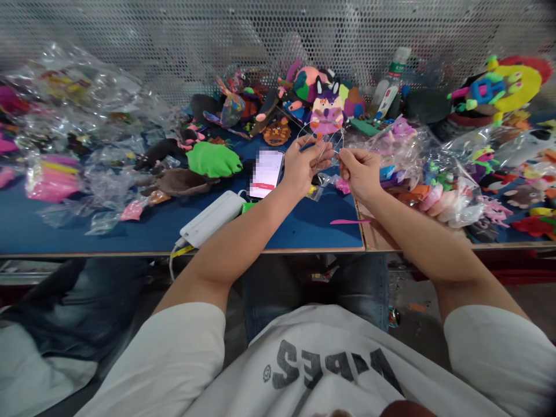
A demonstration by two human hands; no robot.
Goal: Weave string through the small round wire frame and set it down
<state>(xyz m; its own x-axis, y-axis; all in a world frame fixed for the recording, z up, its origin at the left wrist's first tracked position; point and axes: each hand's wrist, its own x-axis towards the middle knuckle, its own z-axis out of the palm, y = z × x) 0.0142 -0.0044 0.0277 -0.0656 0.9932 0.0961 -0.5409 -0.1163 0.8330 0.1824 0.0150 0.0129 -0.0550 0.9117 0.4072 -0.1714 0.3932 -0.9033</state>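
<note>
My left hand [306,159] and my right hand [359,169] are raised close together over the back half of the blue table. Between them runs a thin pale strand [343,139], like wire or cord, bent into a loop. My right hand pinches it between thumb and finger, and the fingers of my left hand are closed on it too. Just behind the hands stands a clay fox figure [328,107] with a purple face and dark ears. A pink modelling tool [350,222] lies on the table below my right hand.
A phone [266,174] and a white power bank [212,219] with a cable lie left of my hands. Bagged clay [54,176] is at the left. Clay figures, a bottle [397,63] and a yellow figure [516,87] line the perforated back panel [174,35].
</note>
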